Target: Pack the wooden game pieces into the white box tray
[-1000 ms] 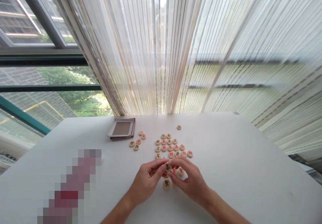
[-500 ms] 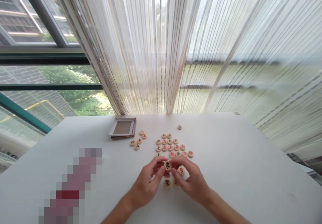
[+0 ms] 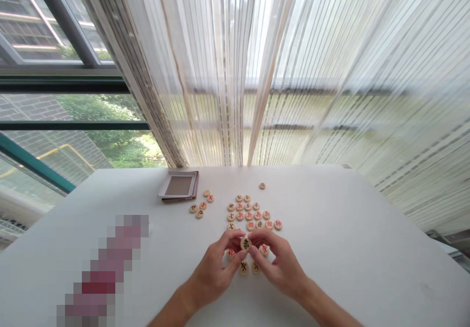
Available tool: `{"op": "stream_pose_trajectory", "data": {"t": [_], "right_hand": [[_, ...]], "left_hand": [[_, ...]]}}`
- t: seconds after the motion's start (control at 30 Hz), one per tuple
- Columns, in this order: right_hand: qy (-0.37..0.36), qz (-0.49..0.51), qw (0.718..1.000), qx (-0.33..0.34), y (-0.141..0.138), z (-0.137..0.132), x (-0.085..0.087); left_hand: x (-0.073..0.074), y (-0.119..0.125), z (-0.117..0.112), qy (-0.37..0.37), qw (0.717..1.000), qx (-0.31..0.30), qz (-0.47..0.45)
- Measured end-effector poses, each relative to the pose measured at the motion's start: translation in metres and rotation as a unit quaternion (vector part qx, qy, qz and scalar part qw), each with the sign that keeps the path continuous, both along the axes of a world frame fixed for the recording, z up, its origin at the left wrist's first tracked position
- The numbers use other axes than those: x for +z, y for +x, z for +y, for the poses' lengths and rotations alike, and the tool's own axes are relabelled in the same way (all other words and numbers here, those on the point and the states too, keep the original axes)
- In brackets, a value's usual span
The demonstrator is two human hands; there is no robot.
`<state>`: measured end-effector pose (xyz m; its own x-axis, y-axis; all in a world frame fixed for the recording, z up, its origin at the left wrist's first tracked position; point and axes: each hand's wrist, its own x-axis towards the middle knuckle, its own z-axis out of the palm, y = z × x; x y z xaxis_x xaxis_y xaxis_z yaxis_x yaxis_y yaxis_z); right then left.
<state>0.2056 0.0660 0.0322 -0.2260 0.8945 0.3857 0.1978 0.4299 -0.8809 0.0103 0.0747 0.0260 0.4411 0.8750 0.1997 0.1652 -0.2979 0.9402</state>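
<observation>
Between both hands is a round wooden Chinese chess piece [image 3: 246, 244] with a black character, its marked face turned toward me. My left hand [image 3: 215, 268] is closed on its left side, thumb and fingertips on the edge. From the right, my right hand [image 3: 282, 263] pinches the same piece. Under and around the hands lie more pieces: a red-marked piece [image 3: 264, 249] by the right fingers, another red-marked one [image 3: 231, 253] partly covered by the left hand, and a black-marked piece [image 3: 244, 267] just below. Rows of red and black pieces [image 3: 249, 215] lie flat beyond my fingertips.
A shallow open box [image 3: 178, 186] sits at the table's back left, near a small loose group of pieces [image 3: 200, 214]. One single piece [image 3: 262, 186] lies apart farther back. Striped curtains [image 3: 227, 72] hang behind the white table [image 3: 348, 229]. A blurred, pixelated patch covers the left side.
The held piece has shifted slightly right and down, and its face has turned a little. A red-marked piece shows more under the left hand. The curtain has swayed.
</observation>
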Motion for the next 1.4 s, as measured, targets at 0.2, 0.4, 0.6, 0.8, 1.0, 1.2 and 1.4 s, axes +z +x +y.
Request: {"op": "stream_pose_trajectory", "data": {"t": [0.2, 0.4, 0.6, 0.8, 1.0, 1.2, 1.4], "right_hand": [[-0.050, 0.004, 0.999, 0.007, -0.0012, 0.0005, 0.0033], [-0.071, -0.004, 0.997, -0.022, -0.0014, 0.0005, 0.0010], [-0.068, 0.003, 0.997, -0.021, -0.0005, 0.0009, 0.0003], [-0.089, 0.014, 0.996, -0.002, 0.0007, 0.0007, -0.0003], [-0.096, 0.022, 0.995, -0.009, 0.0019, 0.0001, 0.0002], [-0.065, 0.011, 0.998, 0.000, 0.0022, -0.0002, 0.0034], [-0.059, 0.015, 0.998, 0.010, 0.0009, -0.0002, 0.0030]], "left_hand": [[0.0003, -0.0010, -0.0006, 0.051, 0.998, 0.006, 0.038], [-0.0034, -0.0013, -0.0023, 0.120, 0.989, 0.010, 0.081], [-0.0008, -0.0018, -0.0015, 0.123, 0.987, 0.002, 0.102], [-0.0013, -0.0024, 0.0001, 0.126, 0.987, 0.016, 0.096], [-0.0024, -0.0033, 0.0012, 0.098, 0.992, 0.026, 0.077], [-0.0039, -0.0015, 0.0024, 0.077, 0.995, 0.035, 0.053], [0.0019, -0.0006, 0.0006, 0.050, 0.998, 0.008, 0.021]]}}
